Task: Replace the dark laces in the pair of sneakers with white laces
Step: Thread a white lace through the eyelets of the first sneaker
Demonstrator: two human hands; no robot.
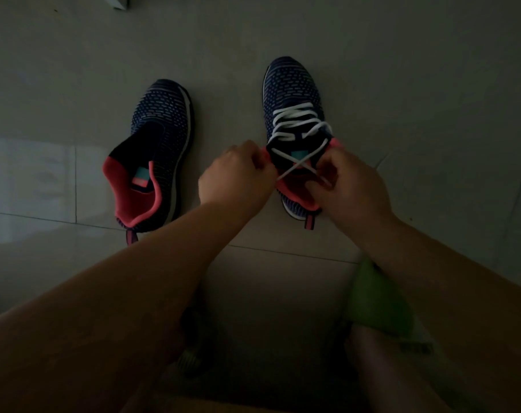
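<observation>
Two dark blue knit sneakers with coral-pink linings stand on the tiled floor, toes pointing away. The right sneaker (292,87) carries a white lace (298,123) criss-crossed up its eyelets. The lace's two ends cross over the tongue near the collar. My left hand (238,177) pinches one end at the left of the collar. My right hand (348,186) pinches the other end at the right. The left sneaker (161,129) has no lace in it and lies untouched, well left of my hands.
Pale floor tiles (432,84) surround the shoes. A green piece of cloth (378,296) lies under my right forearm near my legs. Something dark and hard to make out (193,338) lies on the floor between my legs. A light object's corner (119,1) shows at the top edge.
</observation>
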